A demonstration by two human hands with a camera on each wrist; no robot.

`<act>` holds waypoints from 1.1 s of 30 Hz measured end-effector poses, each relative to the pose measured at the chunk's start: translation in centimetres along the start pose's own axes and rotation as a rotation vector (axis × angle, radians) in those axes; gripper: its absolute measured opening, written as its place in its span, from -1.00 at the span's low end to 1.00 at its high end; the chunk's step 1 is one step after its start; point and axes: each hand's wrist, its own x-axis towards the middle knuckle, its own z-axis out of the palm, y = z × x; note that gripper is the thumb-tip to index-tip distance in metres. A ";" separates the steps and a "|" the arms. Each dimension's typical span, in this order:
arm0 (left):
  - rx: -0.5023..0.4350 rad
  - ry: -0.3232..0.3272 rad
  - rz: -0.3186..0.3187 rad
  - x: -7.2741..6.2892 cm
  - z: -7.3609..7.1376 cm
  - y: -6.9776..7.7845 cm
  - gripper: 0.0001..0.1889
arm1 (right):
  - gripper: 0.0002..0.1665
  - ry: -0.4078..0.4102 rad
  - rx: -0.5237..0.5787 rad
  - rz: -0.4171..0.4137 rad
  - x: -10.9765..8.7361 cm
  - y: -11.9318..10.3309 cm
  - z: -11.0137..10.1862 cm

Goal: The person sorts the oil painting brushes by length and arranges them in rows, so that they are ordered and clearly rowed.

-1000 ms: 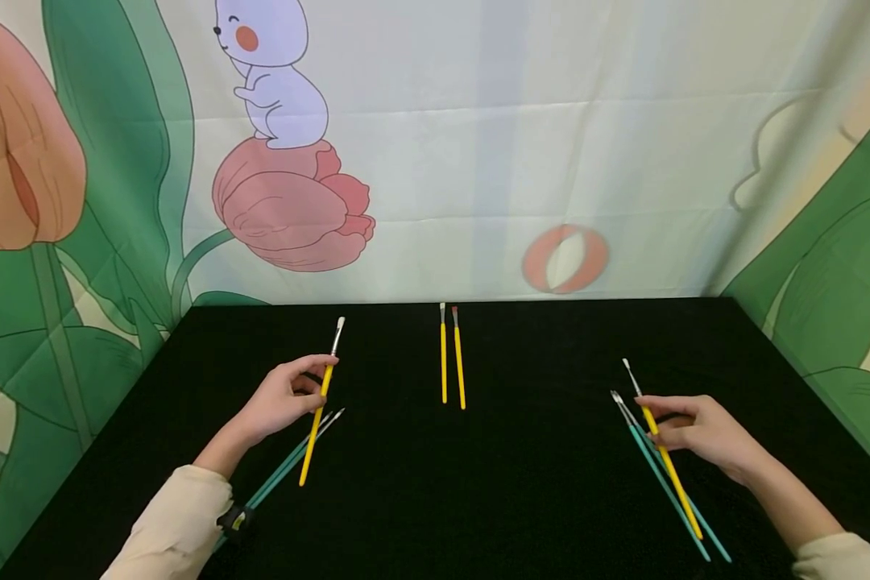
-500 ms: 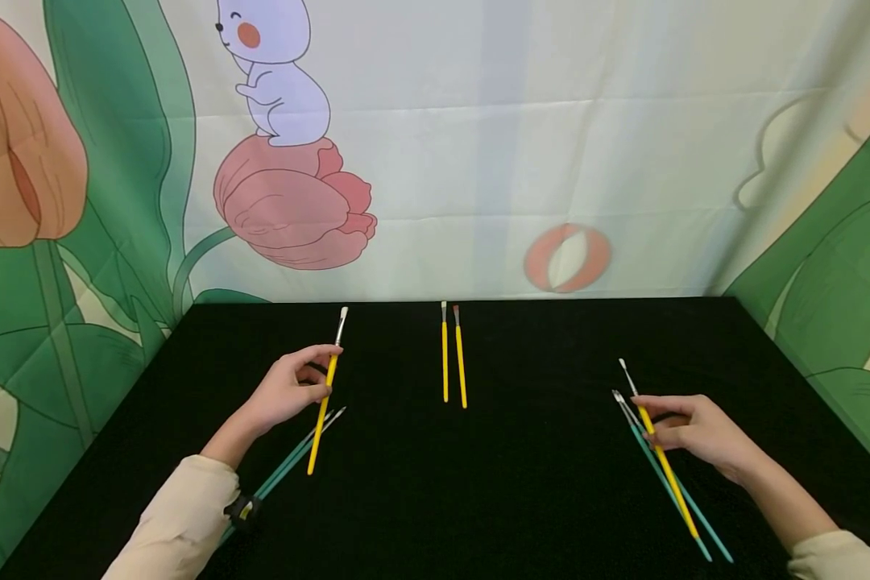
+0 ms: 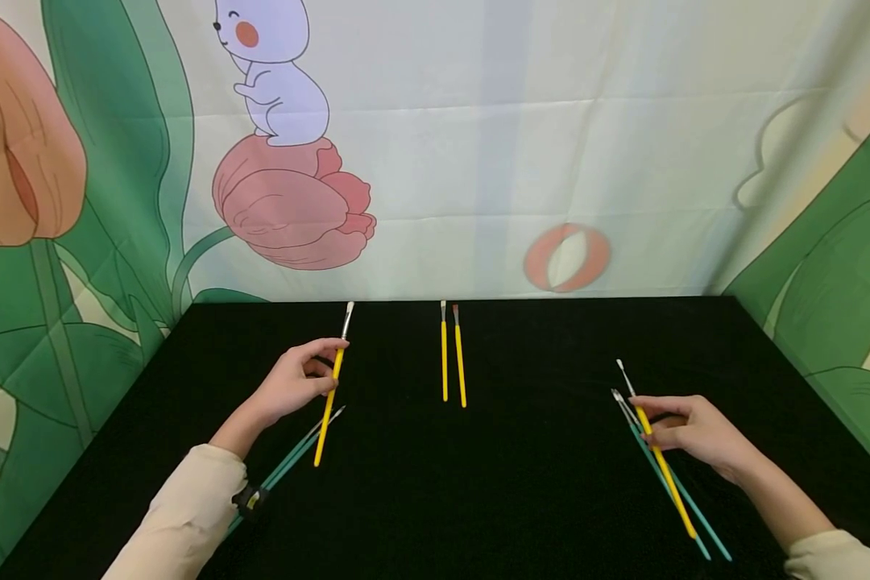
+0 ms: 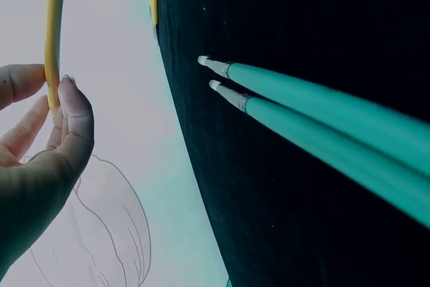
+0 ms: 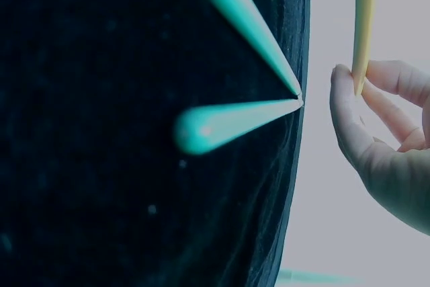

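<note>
My left hand (image 3: 297,379) pinches a yellow-handled paintbrush (image 3: 328,419) between thumb and fingers, its white bristles pointing away from me. Below that hand lie two green paintbrushes (image 3: 290,459), side by side, with pale tips in the left wrist view. On the right, my right hand (image 3: 689,431) pinches another yellow paintbrush (image 3: 667,475), bristles pointing up and left. Beneath it two green paintbrushes (image 3: 705,524) lie crossing near their bristle ends and spread apart at the handles. The right wrist view shows the held yellow handle (image 5: 363,25) between thumb and fingers.
Near the far middle edge, two more yellow paintbrushes lie side by side, one white-tipped (image 3: 445,362) and one red-tipped (image 3: 460,366). A black cloth (image 3: 522,483) covers the table. Behind it hangs a printed curtain (image 3: 435,161).
My left hand has moved away from me and slightly right, carrying its yellow paintbrush. The right hand stays nearly in place, while its paintbrush has shifted slightly left.
</note>
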 end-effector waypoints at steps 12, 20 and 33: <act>0.006 0.007 -0.035 1.3 -0.3 0.3 -0.51 | -0.29 -0.005 0.002 -0.009 0.0 0.3 0.1; -0.023 0.016 -0.065 1.7 -0.5 -0.2 -0.49 | -0.29 -0.007 0.000 -0.004 0.2 0.2 0.2; -0.008 0.003 -0.077 2.8 0.3 -0.6 -0.50 | -0.29 -0.009 0.005 -0.011 0.2 0.1 0.3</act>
